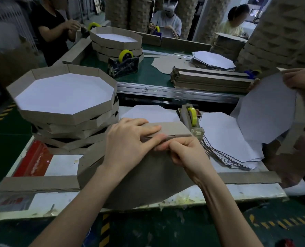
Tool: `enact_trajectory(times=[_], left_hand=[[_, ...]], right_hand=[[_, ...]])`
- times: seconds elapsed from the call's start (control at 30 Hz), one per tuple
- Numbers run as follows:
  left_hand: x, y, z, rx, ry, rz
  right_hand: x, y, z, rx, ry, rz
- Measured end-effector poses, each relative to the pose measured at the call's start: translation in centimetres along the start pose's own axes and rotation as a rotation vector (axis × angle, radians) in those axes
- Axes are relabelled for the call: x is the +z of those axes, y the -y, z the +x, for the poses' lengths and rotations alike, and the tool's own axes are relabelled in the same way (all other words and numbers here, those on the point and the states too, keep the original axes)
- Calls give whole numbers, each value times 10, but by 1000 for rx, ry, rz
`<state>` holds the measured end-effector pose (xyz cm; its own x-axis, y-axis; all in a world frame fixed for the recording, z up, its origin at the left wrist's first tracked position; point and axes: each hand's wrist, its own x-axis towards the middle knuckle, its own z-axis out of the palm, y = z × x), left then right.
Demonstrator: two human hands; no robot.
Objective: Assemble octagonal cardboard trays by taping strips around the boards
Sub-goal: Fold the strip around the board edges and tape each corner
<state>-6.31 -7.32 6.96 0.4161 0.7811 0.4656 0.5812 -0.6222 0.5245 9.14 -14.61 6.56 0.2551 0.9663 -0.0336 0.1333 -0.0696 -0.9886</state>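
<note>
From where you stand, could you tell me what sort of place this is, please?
Probably a packaging workshop: stacked octagonal trays, a tape dispenser, piles of cardboard strips, and other workers assembling the same trays.

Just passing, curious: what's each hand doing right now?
Left hand: open, fingers flat, pressing the strip.
Right hand: closed, pinching the strip.

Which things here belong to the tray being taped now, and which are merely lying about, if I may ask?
In use: left hand, right hand, cardboard strip, brown board, near tape dispenser.
Lying about: stack of finished trays, pile of white boards, far tape dispenser.
</note>
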Motion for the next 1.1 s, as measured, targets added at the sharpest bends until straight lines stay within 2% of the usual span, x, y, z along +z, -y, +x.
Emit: enact_trajectory(times=[0.17, 0.27, 0.33, 0.5, 0.57, 0.63, 0.7, 0.77, 0.83, 0.97, 1.1], left_hand=[[6, -5, 1, 128, -50, 73], [5, 0, 4, 104, -43, 89], [2, 7, 7, 64, -44, 79], [0, 7, 9, 123, 61, 137], [0, 7, 8, 137, 77, 155], [0, 9, 6, 162, 56, 196], [-2, 11, 5, 190, 62, 285], [-7, 13, 5, 184, 172, 407], [-12, 13, 6, 164, 253, 484], [-4, -7, 14, 174, 198, 486], [15, -31, 26, 223, 278, 443]], right_hand=[[-12, 14, 5, 66, 35, -66], [-15, 15, 9, 117, 34, -255], [-17, 12, 8, 122, 17, -278], [-25, 16, 19, -236, -211, -58], [-31, 18, 28, -368, -293, -85], [-40, 17, 35, -403, -344, -183], [-50, 15, 42, -312, -292, -316], [-56, 11, 46, -154, -114, -415], [-58, 7, 46, -82, -4, -459], [-50, 8, 43, -121, 1, -485], [-49, 14, 39, -158, -25, -479]])
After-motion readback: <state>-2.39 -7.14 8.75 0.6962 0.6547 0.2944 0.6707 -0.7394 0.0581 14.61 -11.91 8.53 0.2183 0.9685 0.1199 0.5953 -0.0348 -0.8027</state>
